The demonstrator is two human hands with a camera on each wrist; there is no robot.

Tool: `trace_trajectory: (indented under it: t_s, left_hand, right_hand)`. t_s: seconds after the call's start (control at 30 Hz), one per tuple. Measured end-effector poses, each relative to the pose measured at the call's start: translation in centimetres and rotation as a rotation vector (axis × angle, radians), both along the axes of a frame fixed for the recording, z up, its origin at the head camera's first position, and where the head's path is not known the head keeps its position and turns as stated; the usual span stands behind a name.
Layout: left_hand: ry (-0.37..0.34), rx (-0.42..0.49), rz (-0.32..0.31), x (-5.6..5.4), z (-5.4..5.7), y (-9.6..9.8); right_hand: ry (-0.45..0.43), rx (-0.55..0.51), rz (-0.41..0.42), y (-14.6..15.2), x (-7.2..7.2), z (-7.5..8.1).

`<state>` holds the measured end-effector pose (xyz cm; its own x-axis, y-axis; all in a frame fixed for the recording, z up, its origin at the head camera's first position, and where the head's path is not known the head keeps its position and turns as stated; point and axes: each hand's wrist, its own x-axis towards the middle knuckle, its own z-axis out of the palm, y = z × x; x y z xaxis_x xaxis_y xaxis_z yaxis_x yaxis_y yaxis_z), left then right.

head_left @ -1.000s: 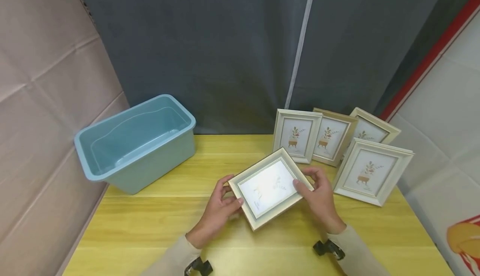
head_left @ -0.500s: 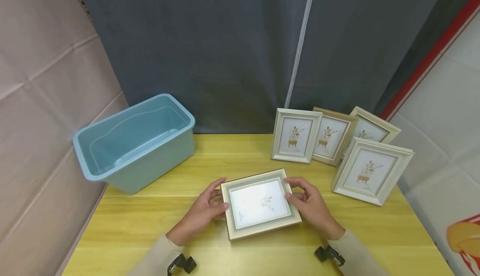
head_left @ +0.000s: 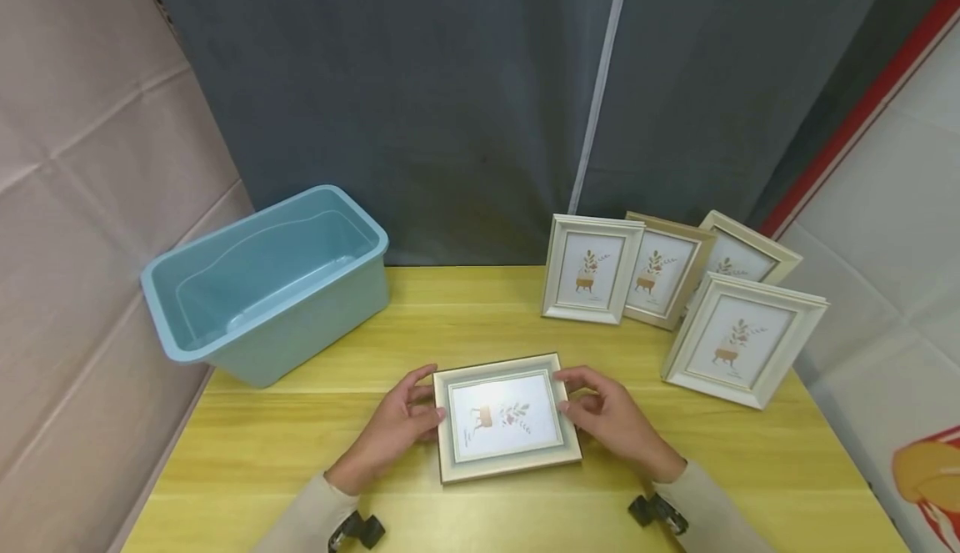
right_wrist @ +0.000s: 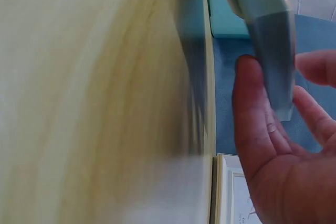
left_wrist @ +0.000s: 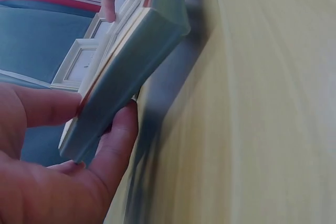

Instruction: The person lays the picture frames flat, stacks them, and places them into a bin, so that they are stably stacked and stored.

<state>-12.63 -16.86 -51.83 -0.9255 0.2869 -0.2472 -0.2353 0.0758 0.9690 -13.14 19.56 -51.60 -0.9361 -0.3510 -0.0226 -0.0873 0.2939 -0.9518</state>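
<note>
Standing leftmost is the blue tub [head_left: 322, 313]; then the left hand [head_left: 390, 432] clamps its fingers on the picture frame [head_left: 506, 415], tilted over the worktop [head_left: 457, 315], near edge perhaps touching; the right hand's [head_left: 617, 421] fingers pinch the opposite side. Even pressure should steady it, clear of the upright frames [head_left: 662, 276].

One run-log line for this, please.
left hand: grips picture frame | right hand: grips opposite end | frame: raised off table | blue tub: left | four other frames: standing, right
</note>
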Motion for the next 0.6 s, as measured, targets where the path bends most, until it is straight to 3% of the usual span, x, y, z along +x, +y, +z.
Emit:
trace_trajectory:
  t_s: [0.3, 0.6]
  left_hand:
    - [-0.007, -0.042, -0.004, -0.12, -0.24, -0.22]
    - [-0.032, -0.045, 0.011, -0.47, -0.28, -0.19]
  right_hand:
    - [-0.001, 0.071, 0.111, 0.23, -0.19, -0.48]
    - [-0.001, 0.133, 0.113, 0.34, -0.35, -0.44]
